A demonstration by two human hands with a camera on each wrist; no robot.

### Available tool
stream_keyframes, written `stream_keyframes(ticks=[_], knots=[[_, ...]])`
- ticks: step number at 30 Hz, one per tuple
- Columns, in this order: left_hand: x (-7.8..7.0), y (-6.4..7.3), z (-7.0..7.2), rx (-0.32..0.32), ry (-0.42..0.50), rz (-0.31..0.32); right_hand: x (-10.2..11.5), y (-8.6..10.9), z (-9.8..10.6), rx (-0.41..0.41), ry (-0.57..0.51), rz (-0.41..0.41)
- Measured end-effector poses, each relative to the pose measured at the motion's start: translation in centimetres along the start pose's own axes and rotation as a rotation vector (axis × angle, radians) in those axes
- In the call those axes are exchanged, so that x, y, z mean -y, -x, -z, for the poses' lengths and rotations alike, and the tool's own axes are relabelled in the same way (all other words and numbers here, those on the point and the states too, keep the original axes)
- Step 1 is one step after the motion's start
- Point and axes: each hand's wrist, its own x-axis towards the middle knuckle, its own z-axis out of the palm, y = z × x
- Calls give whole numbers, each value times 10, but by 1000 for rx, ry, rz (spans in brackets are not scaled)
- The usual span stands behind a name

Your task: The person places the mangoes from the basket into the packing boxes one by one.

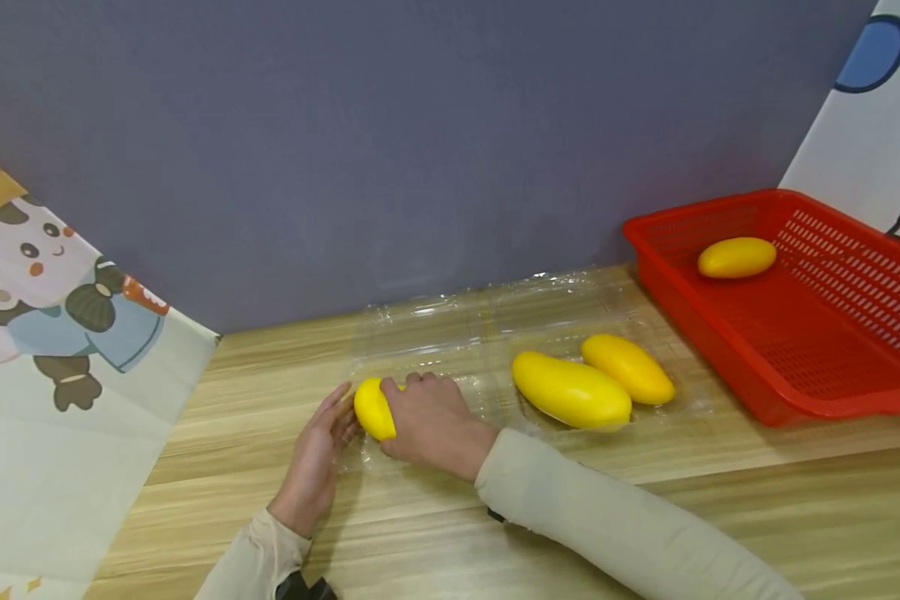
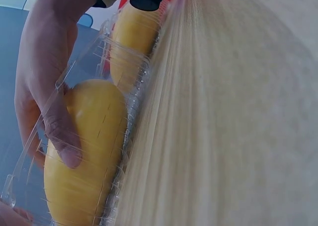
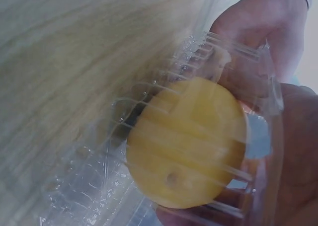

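A yellow mango (image 1: 373, 408) lies in the left clear plastic clamshell box (image 1: 420, 337). My right hand (image 1: 438, 425) reaches over the box wall and grips this mango, with the thumb on its near side. In the left wrist view, the mango (image 2: 94, 136) sits low behind the ribbed clear wall. My left hand (image 1: 315, 467) stands at the box's left end, its fingers fairly straight and right at the wall. From the right wrist, the mango's rounded end (image 3: 189, 141) shows through the plastic, with my left hand (image 3: 263, 32) beyond.
A second clear clamshell box (image 1: 555, 300), its lid laid back, holds two mangoes (image 1: 570, 390) side by side. To the right stands a red slotted basket (image 1: 705, 350) with one mango (image 1: 737, 257) inside. A grey panel (image 1: 420, 150) rises behind the wooden tabletop (image 1: 217, 467).
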Motion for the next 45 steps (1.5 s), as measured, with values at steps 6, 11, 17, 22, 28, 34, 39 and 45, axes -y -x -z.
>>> stream_keyframes(ticks=[6, 11, 17, 22, 28, 34, 39, 45], knots=[[0, 0, 1, 7, -3, -6, -1, 4, 0, 4, -19, -10], [-1, 2, 0, -1, -13, -9, -5, 12, 5, 26, -50, -11], [0, 1, 2, 2, -20, -7, -8, 21, 12, 46, -43, 35], [1, 1, 2, 1, -17, -3, -8, 24, 12, 32, -22, 50], [0, 0, 0, 3, -14, -2, -7, 23, 10, 16, -30, 42], [-1, -1, -2, 4, -13, -7, -8, 25, 8, -31, -24, 57], [-1, -1, -2, 4, -12, -4, -9, 25, 7, -37, -24, 59], [-1, -1, -2, 6, -20, 1, -10, 27, 3, -35, -21, 61]])
